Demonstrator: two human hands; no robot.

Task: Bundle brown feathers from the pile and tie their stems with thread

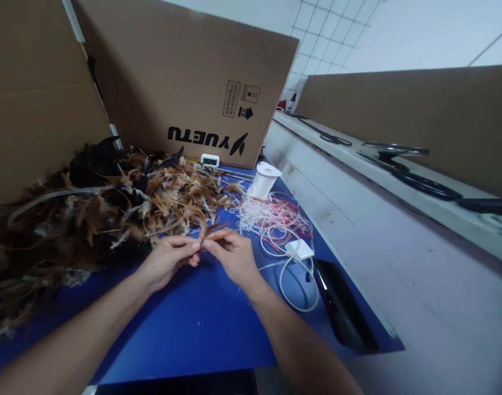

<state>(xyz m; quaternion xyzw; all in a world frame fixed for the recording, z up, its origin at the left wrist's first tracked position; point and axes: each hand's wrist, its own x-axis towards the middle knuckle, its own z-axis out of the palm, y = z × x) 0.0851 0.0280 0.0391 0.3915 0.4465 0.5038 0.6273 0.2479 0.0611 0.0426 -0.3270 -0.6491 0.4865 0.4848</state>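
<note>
Both hands meet above the blue table (201, 323), near its middle. Between thumb and fingers, my left hand (170, 258) pinches brown feathers (207, 231) at their lower end. My right hand (233, 253) is closed in a pinch on the same feathers, its fingertips touching or nearly touching the left ones. The feathers' tips point up and to the right; how many there are is hard to tell. Just behind and to the left of the hands spreads a large heap of brown, black and whitish feathers (180, 192).
Cardboard sheets (185, 71) stand behind the heap. To the right are a white spool (264, 180), tangled white and red strings (275, 216), a white adapter with cable (300, 249) and a glossy black object (345, 304). Scissors (419, 181) lie on the ledge at right.
</note>
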